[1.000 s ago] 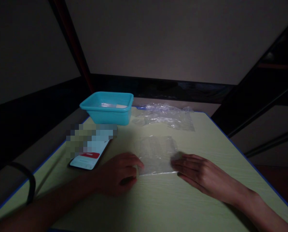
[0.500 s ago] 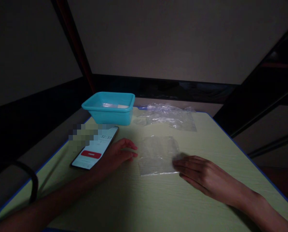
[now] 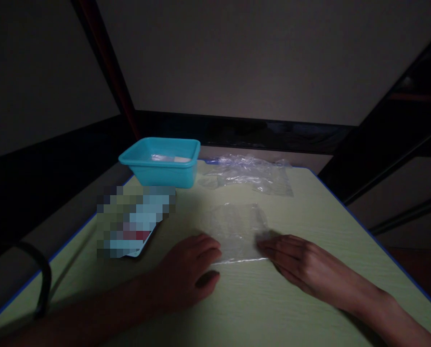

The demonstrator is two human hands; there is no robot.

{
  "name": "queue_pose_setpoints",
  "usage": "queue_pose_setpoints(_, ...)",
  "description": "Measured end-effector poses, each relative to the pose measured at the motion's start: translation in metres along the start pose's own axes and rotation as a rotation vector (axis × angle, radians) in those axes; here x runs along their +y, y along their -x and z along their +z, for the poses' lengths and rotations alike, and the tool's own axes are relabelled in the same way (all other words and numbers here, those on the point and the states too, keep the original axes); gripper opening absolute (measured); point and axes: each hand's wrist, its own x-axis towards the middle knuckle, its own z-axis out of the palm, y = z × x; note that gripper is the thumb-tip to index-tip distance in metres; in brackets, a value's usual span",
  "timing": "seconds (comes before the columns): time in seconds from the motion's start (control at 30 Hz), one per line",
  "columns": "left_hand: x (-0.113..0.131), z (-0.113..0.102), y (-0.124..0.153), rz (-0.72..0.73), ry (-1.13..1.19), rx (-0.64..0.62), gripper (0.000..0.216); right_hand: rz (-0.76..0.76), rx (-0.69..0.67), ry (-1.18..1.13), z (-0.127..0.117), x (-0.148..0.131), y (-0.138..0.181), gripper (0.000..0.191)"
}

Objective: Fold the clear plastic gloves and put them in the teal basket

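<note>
A small clear plastic bag (image 3: 233, 236) lies flat on the table in front of me. At its lower left corner my left hand (image 3: 191, 270) hovers or rests with the fingertips over the edge; the thumb is apart from the fingers, with a gap between them. My right hand (image 3: 291, 260) lies with outstretched fingers against the bag's right edge, the fingertips on the plastic. Behind the bag, crumpled clear plastic bags (image 3: 249, 173) lie in a loose pile.
A turquoise plastic basin (image 3: 161, 173) stands at the back left with a pale item and clear plastic inside. A phone (image 3: 141, 226), partly blurred out, lies left of the bag. The pale table (image 3: 331, 255) has a blue edge. A dark curved strap or cable (image 3: 46, 274) is at left.
My left hand has moved nearer to me and slightly right, from beside the phone to the bag's lower left corner. The right hand stays at the bag's right edge.
</note>
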Motion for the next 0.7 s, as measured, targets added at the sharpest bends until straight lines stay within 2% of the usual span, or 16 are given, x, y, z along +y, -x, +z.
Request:
queue_pose_setpoints(0.3, 0.003, 0.005, -0.002, -0.035, -0.08, 0.039, 0.017, 0.161, 0.059, -0.134, 0.007, 0.0, -0.004, 0.032)
queue_pose_setpoints(0.43, 0.003, 0.008, -0.004, -0.023, -0.113, 0.06, 0.013, 0.15, 0.126, -0.155, 0.013, 0.004, -0.003, 0.027)
queue_pose_setpoints(0.7, 0.002, 0.009, -0.005, 0.018, -0.178, 0.135, 0.007, 0.146, 0.206, -0.22, 0.012, 0.006, -0.003, 0.028)
